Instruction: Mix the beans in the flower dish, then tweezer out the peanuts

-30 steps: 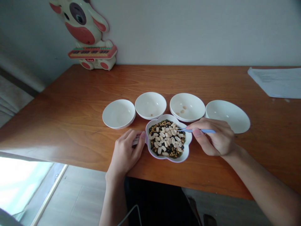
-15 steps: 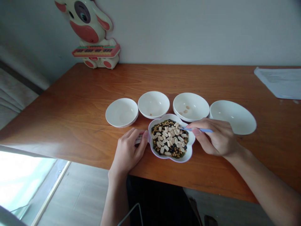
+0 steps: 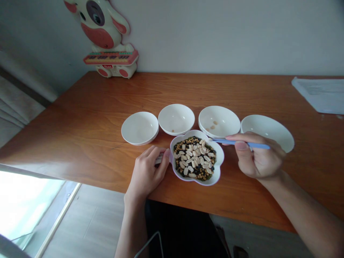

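A flower-shaped white bowl with a lilac rim (image 3: 219,168) holds a mix of pale peanut halves (image 3: 194,152), yellow beans, black beans and small green grains. Its short handle (image 3: 159,158) is gripped by my left hand (image 3: 147,170), which rests on the table. In my right hand (image 3: 259,157), slim blue tweezers (image 3: 231,142) are pinched between thumb and fingers. Their tip points left, just above the flower bowl's far right rim, with a small pale bit at it, probably a peanut half. Behind it, a white bowl (image 3: 228,120) contains several peanut halves (image 3: 213,124).
Left of that bowl stand a white bowl (image 3: 176,116) with one small brownish bit and another white bowl (image 3: 139,127). A fourth white bowl (image 3: 268,130) is partly behind my right hand. A cow toy keyboard (image 3: 111,57) and papers (image 3: 322,93) sit farther back.
My right hand and the tweezers have moved right and slightly up, from over the peanuts to the bowl's far rim. More of the tweezers shows. My left hand stays on the handle.
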### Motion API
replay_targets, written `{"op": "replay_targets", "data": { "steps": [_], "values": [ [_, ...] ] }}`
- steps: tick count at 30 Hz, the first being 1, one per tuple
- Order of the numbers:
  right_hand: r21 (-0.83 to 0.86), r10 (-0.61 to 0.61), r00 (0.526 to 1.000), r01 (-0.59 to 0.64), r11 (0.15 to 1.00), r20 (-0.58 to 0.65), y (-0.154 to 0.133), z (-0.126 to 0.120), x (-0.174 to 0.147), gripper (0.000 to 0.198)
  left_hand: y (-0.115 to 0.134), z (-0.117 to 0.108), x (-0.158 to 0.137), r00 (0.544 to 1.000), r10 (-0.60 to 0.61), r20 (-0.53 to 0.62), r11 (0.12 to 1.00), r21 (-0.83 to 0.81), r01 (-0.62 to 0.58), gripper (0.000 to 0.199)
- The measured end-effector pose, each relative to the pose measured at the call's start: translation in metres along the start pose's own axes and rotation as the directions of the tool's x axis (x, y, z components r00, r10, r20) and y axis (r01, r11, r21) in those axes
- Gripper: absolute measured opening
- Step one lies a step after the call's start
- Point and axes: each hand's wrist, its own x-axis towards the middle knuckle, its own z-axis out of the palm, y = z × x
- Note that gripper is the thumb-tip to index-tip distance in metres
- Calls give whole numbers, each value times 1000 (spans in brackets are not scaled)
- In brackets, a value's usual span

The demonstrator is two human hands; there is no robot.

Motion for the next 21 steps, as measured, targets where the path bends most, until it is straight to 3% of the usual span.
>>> {"op": "replay_targets", "data": {
  "steps": [6, 12, 21],
  "values": [
    [-97, 88, 983, -105, 990, -161, 4, -2, -7, 25, 0, 0, 0, 1000, 5, -3, 1000, 0, -5, 21],
    [-197, 128, 971, -168, 966, -201, 5, -3, -8, 19, 0, 0, 1, 1000, 12, -2, 1000, -3, -12, 20],
    [-167, 168, 962, -205, 964, -213, 6, -5, -10, 19, 0, 0, 1, 1000, 16, -5, 1000, -4, -16, 21]
  ]
}}
